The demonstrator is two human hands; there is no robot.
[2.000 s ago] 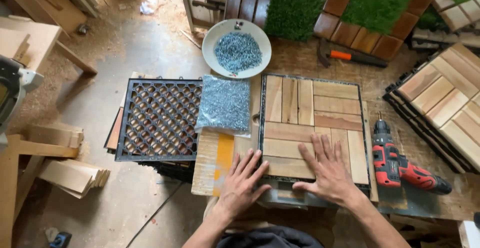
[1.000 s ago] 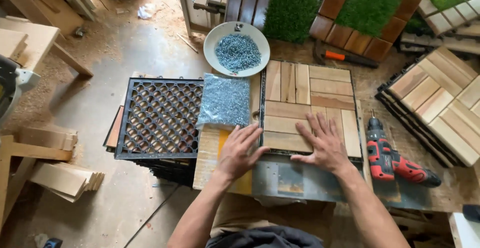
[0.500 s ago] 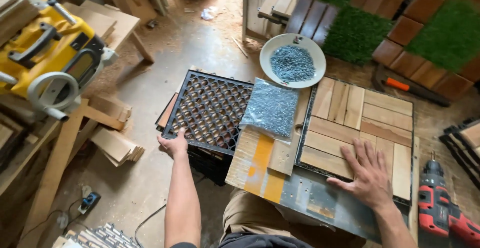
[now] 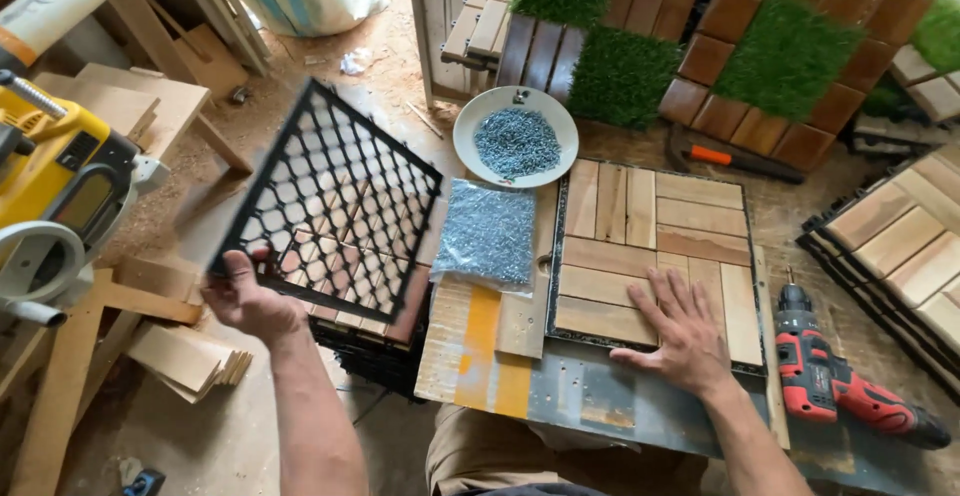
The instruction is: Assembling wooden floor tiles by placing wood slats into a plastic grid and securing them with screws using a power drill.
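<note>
You are over a dusty workshop floor (image 4: 330, 86) strewn with sawdust, with a scuffed board (image 4: 600, 396) laid across your lap as a work surface. Your left hand (image 4: 245, 301) has its fingers curled around the lower corner of a black plastic grid tile base (image 4: 330, 201), thumb on the near face, and the grid is lifted and tilted off the stack of the same black bases (image 4: 375, 351) below it. Through the grid's openings you can see wooden slats underneath.

Your right hand (image 4: 680, 331) lies flat, fingers spread and holding nothing, palm pressed on the wooden deck tile (image 4: 650, 246) that sits on the board. That tile is made of pale slats set in a black frame, and your hand covers its near right part.

Between the grid and the wooden tile lies a clear plastic bag of screws (image 4: 488, 231), resting partly on the board. Just beyond it stands a white bowl of loose screws (image 4: 515, 136), near the tile's far left corner.

To the right of the board, on the floor, lies a red and black cordless drill (image 4: 835, 386), its chuck pointing away from you. Further right is a stack of finished wooden tiles (image 4: 895, 246). Beyond the bowl lie brown wooden tiles mixed with green artificial grass tiles (image 4: 780, 51). At your far left stands a yellow power saw (image 4: 60, 196), with loose wooden offcuts (image 4: 190, 356) on the floor near it.
</note>
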